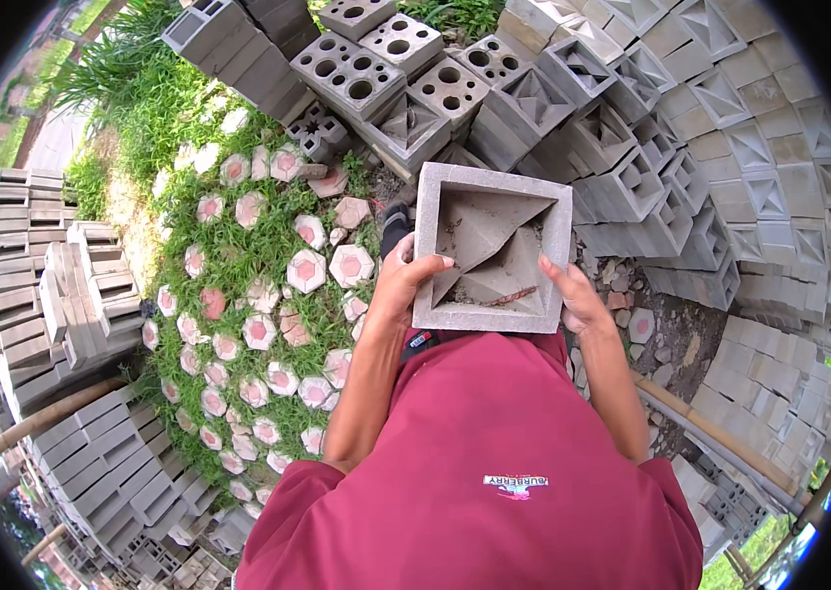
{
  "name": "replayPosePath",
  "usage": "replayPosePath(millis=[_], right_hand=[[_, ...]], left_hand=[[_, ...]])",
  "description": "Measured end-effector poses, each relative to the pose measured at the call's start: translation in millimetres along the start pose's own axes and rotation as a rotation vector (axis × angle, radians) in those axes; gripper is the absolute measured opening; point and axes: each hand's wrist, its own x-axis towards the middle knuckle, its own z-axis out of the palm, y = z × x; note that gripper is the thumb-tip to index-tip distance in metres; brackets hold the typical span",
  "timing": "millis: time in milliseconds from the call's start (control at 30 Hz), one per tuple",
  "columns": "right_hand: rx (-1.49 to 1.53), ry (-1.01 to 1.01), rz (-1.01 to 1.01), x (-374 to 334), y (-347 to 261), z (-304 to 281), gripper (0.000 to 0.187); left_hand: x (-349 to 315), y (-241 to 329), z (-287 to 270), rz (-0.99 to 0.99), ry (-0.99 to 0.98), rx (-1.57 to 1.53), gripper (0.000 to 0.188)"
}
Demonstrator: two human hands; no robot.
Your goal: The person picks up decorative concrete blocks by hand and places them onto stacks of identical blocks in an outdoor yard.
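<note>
A square grey concrete ventilation block (494, 236) is held up in front of my body, its recessed face turned upward. Inside the frame, slanted triangular faces meet, and a reddish-brown twig or dry leaf lies near its lower edge. My left hand (405, 285) grips the block's left side, thumb over the rim. On the opposite side my right hand (575, 295) holds it, thumb along the edge. The fingers under the block are mostly hidden. Just beyond it stands a stack of similar blocks (523, 103).
Concrete blocks with round holes (346, 74) top a stack ahead. Ventilation blocks form a tall wall (764, 187) at right. Hexagonal pavers (305, 270) lie in grass at left, near more block stacks (91, 285). Bamboo poles (720, 442) run low on both sides.
</note>
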Motion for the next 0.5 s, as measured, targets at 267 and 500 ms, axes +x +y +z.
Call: replayPosePath(millis=[267, 500], right_hand=[[0.064, 0.086, -0.186, 80, -41, 47, 0.057], [0.143, 0.244, -0.168, 129, -48, 90, 0.04]], left_hand=[[123, 102, -9, -0.04, -0.191, 0.213, 0.034], [222, 140, -35, -0.248, -0.333, 0.306, 0.038]])
